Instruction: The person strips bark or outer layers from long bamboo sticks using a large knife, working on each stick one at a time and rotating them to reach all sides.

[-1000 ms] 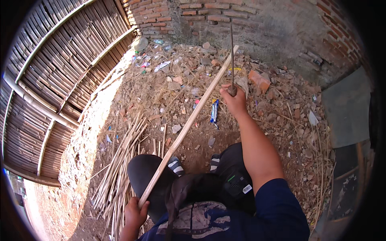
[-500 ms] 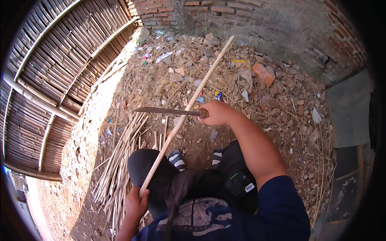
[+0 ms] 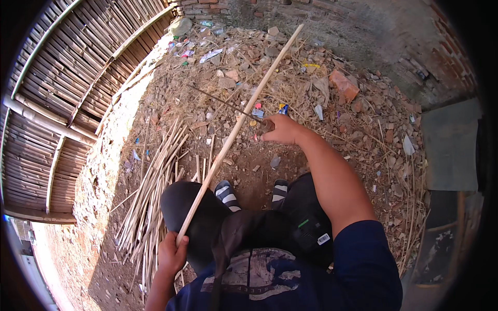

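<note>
A long pale bamboo strip (image 3: 226, 147) slants from my left knee up toward the far wall. My left hand (image 3: 172, 254) is closed around its near end. In my right hand (image 3: 282, 129) is the handle of a dark machete (image 3: 220, 100). Its blade points to the far left and crosses the strip above the middle, seen nearly edge-on. Whether the edge bites into the strip I cannot tell. Beside my left leg lies a pile of thin split bamboo sticks (image 3: 150, 194).
A slatted bamboo panel (image 3: 57, 72) stands on the left. Rubble and litter cover the ground ahead, with a broken brick (image 3: 343, 85) among them. A brick wall (image 3: 358, 39) closes the far side. A grey sheet (image 3: 449, 145) stands at the right.
The machete blade has turned from lying flat and level to a thin edge tilted up and away. My right hand has shifted slightly up the strip; both grips stay closed.
</note>
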Motion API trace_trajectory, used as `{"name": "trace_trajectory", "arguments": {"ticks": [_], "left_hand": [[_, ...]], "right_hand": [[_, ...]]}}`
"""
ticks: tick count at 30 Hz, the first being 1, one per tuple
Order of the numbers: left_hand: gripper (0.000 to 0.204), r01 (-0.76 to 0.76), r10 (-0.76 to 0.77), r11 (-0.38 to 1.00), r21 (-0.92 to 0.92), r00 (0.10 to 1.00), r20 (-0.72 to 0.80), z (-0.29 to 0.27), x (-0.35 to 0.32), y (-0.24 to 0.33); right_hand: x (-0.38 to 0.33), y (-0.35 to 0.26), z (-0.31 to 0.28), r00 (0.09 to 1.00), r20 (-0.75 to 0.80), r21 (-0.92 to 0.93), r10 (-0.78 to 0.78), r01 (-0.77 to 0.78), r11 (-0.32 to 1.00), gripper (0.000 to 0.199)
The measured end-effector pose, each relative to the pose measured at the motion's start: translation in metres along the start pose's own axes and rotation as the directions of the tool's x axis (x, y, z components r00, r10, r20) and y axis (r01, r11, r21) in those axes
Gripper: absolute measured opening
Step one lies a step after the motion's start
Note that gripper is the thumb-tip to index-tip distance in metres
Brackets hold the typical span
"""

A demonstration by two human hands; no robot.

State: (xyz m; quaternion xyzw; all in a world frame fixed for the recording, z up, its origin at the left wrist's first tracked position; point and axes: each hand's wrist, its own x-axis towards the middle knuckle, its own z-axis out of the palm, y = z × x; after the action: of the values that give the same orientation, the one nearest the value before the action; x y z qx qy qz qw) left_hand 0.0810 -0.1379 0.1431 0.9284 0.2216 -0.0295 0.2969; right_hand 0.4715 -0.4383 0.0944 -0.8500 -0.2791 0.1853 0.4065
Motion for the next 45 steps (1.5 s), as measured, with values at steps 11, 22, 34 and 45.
{"name": "trace_trajectory", "arguments": {"ticks": [11, 22, 34, 45], "left_hand": [[0.032, -0.042, 0.041, 0.993, 0.114, 0.999, 0.017, -0.003, 0.002, 0.002], [0.028, -0.088, 0.109, 0.977, 0.193, 0.989, -0.101, 0.006, -0.005, 0.006], [0.031, -0.073, 0.09, 0.981, 0.177, 0.992, -0.093, 0.007, -0.005, -0.004], [0.036, -0.099, 0.108, 0.99, 0.101, 0.99, -0.093, 0.003, 0.001, -0.002]], "right_hand": [[-0.008, -0.046, 0.026, 0.939, 0.334, -0.266, -0.086, 0.182, 0.947, 0.044], [-0.016, -0.055, 0.024, 0.935, 0.334, -0.356, -0.117, 0.24, 0.903, 0.031], [-0.014, -0.071, 0.037, 0.915, 0.381, -0.398, -0.134, 0.293, 0.87, 0.039], [-0.016, -0.073, 0.039, 0.916, 0.388, -0.311, -0.102, 0.235, 0.921, 0.046]]}}
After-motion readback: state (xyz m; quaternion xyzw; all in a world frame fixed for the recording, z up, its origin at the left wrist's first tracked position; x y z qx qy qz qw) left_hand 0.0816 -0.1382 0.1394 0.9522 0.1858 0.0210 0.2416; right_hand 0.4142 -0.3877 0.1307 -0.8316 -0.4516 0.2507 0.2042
